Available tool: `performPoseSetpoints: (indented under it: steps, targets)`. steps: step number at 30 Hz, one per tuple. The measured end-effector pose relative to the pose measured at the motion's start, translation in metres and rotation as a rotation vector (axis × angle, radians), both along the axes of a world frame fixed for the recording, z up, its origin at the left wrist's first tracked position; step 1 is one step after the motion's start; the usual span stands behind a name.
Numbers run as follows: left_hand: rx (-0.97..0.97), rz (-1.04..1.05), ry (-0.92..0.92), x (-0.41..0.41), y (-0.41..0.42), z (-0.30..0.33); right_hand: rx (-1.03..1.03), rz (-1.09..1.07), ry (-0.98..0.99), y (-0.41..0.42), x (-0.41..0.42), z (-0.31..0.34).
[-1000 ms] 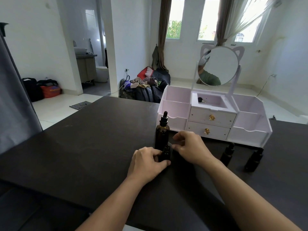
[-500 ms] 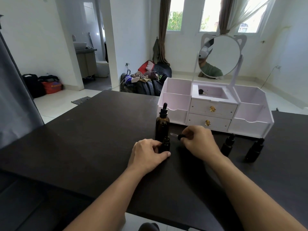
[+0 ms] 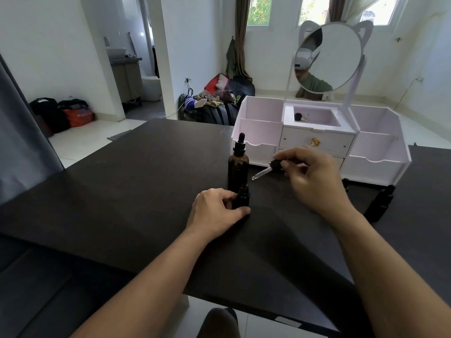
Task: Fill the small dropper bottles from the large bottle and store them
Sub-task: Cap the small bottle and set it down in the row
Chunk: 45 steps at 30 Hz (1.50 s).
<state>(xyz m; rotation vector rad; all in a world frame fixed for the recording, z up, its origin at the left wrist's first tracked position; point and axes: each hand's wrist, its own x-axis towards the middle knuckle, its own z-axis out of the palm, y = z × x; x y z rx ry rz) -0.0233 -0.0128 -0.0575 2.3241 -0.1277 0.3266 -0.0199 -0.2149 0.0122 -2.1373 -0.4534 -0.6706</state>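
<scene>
Nearest you, your left hand (image 3: 217, 211) rests on the dark table (image 3: 122, 191) with thumb and fingers curled round the small dropper bottle (image 3: 241, 196), which stands upright, long axis vertical, mouth up and uncapped. It sits just in front of the large bottle (image 3: 238, 167), close enough that the two may be touching; this cannot be confirmed.

The large bottle is upright too, long axis vertical, with its own black dropper cap on top.

Above the table, beyond and to the right of the small bottle, your right hand (image 3: 312, 176) pinches the black cap of the small dropper (image 3: 267, 170) between thumb and fingertips; the remaining fingers are loosely curled. The dropper lies well off vertical: cap high and to the right, glass tip low and to the left, pointing toward the large bottle and clear of both bottles.

Judgement: the opening step is done and filling has not begun. The next move calls for putting this dropper down somewhere clean or keeping it parked, then opening the large bottle while your left hand steadies the small one.

Further right, two more small bottles (image 3: 379, 203) stand capped on the table; one is largely hidden behind your right wrist.

Behind, the pale organiser (image 3: 380, 167) with open compartments, drawers and a round mirror (image 3: 329, 57) awaits the filled bottles.
</scene>
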Motion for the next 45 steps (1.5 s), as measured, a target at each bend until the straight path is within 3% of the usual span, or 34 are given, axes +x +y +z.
performPoseSetpoints:
  steps: [7, 14, 23, 45]
  targets:
    - [0.014, -0.002, -0.013, 0.002, 0.001, -0.002, -0.196, 0.073, -0.268, 0.018, -0.005, -0.009]
    - [0.015, 0.012, 0.036, 0.000, -0.001, 0.001, -0.293, 0.084, -0.280, 0.027, -0.003, -0.013]
    - [-0.006, 0.002, 0.039, 0.000, 0.001, 0.000, -0.097, 0.155, -0.090, 0.043, -0.002, -0.023]
    - [0.028, -0.003, 0.021, 0.001, 0.001, -0.001, -0.148, 0.166, 0.086, 0.043, -0.003, -0.024]
